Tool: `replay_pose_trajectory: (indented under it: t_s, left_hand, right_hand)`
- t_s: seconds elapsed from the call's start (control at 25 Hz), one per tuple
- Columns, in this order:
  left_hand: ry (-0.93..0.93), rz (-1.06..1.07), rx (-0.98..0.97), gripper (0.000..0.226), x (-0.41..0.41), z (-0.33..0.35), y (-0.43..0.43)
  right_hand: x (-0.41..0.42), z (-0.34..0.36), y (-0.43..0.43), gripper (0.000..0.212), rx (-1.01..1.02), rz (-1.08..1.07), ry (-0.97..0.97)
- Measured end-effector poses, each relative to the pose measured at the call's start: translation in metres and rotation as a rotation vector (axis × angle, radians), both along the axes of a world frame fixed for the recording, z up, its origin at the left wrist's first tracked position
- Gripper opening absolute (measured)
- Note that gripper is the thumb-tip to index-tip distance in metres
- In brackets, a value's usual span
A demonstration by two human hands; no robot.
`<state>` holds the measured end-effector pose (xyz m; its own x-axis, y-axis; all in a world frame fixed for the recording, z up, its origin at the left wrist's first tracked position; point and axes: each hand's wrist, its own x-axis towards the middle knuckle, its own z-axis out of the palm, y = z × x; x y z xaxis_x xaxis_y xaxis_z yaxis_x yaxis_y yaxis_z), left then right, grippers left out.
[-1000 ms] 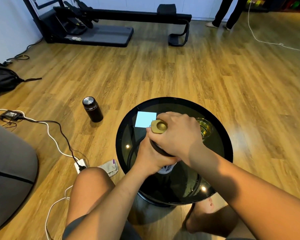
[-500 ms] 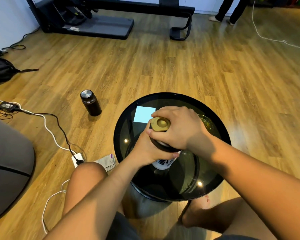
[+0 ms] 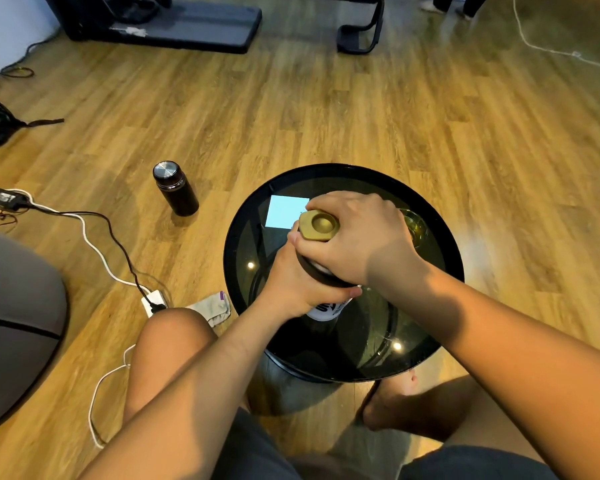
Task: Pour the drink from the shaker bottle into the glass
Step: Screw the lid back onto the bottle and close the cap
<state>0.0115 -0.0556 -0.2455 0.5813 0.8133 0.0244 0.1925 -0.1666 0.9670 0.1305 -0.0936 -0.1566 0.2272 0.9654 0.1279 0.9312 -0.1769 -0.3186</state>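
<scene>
The shaker bottle [image 3: 328, 308] stands upright on the round black glass table [image 3: 440, 306]; it has a white body with dark lettering, a black lid and a gold cap [image 3: 319, 225]. My left hand [image 3: 293, 285] is wrapped around its body. My right hand [image 3: 357, 239] grips the lid from above, fingers beside the gold cap. The glass [image 3: 414, 225] sits on the table just right of and behind my right hand, mostly hidden by it.
A pale blue square card [image 3: 284, 211] lies on the table's far left part. A dark flask [image 3: 175, 187] stands on the wooden floor to the left. Cables, a power strip [image 3: 155, 301] and a folded cloth [image 3: 212, 308] lie near my left knee.
Both hands keep their hold on the shaker bottle. My view has tilted down a little, so everything sits lower in frame. My right hand has shifted slightly on the lid.
</scene>
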Motion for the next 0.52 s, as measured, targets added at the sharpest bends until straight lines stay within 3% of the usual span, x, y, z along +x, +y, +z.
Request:
replay_pose_trajectory:
  t_s: [0.24, 0.52]
  left_hand:
    - [-0.015, 0.005, -0.01, 0.096, 0.0012, 0.0009, -0.0032]
    - [-0.014, -0.011, 0.004, 0.087, 0.0029, -0.0014, -0.0049]
  right_hand:
    - [-0.0043, -0.0028, -0.0001, 0.056, 0.005, -0.052, -0.054]
    - [-0.0038, -0.0051, -0.0016, 0.058, 0.021, -0.063, -0.072]
